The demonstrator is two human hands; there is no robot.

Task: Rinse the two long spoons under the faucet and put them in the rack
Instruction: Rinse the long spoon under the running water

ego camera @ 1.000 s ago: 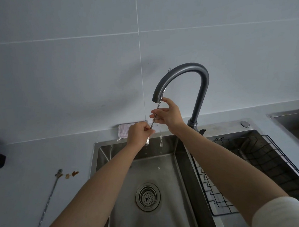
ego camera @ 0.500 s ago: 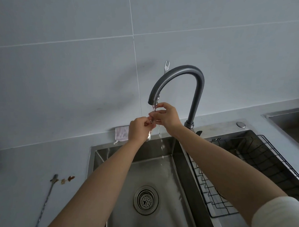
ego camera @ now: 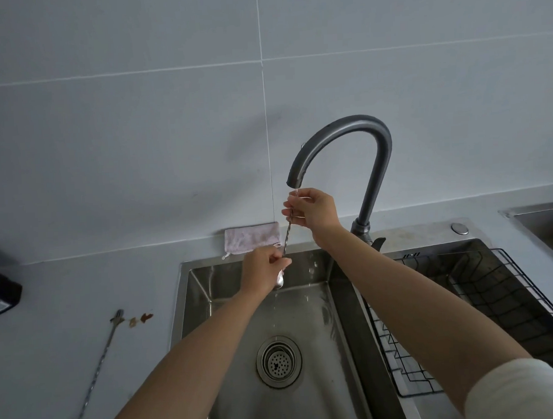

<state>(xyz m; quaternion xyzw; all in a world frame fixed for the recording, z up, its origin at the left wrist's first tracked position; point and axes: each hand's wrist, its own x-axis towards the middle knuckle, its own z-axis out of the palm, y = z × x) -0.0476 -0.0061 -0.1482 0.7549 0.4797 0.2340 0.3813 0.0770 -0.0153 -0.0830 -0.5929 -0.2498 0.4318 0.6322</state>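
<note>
One long spoon (ego camera: 286, 236) upright under faucet (ego camera: 365, 132) spout, over sink (ego camera: 196, 295). Top of twisted handle pinched by right grip (ego camera: 313, 212), just below spout. Lower handle clasped in left grip (ego camera: 262, 271), bowl poking out beneath. Thin trickle falls toward drain (ego camera: 278, 361). On counter (ego camera: 65, 275), left of sink: second long spoon (ego camera: 95, 375). In right basin: wire rack (ego camera: 494, 298). Behind sink, against wall: cloth (ego camera: 252, 239).

left grip (ego camera: 265, 271): low, curled, pinching | right grip (ego camera: 313, 211): higher, curled, pinching
</note>
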